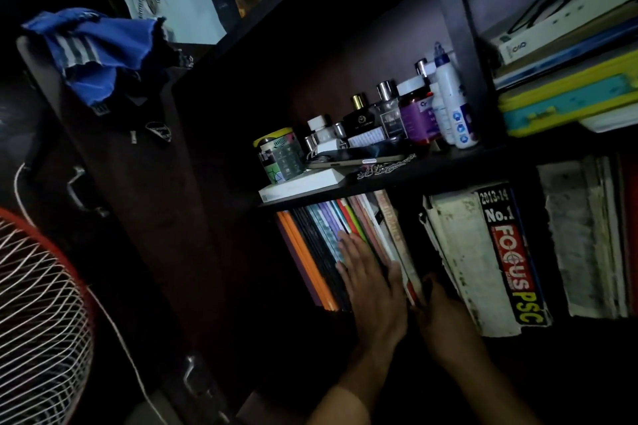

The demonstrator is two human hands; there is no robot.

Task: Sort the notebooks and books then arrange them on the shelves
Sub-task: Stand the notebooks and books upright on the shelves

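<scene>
Dim shelf unit. Row of thin notebooks [321, 252] stands on the lower shelf, leaning left, under the shelf board [397, 179]. Left hand [371, 286] lies flat on their spines, fingers [348, 245] straight, gripping nothing. Right hand [438, 307] at 3 o'clock of it, reaching into the dark gap beside the notebooks; its fingers are hidden, grip cannot be told. Thick Focus PSC book [511, 262] further at 3 o'clock. Bottles [414, 110] at 12 o'clock on the shelf above.
</scene>
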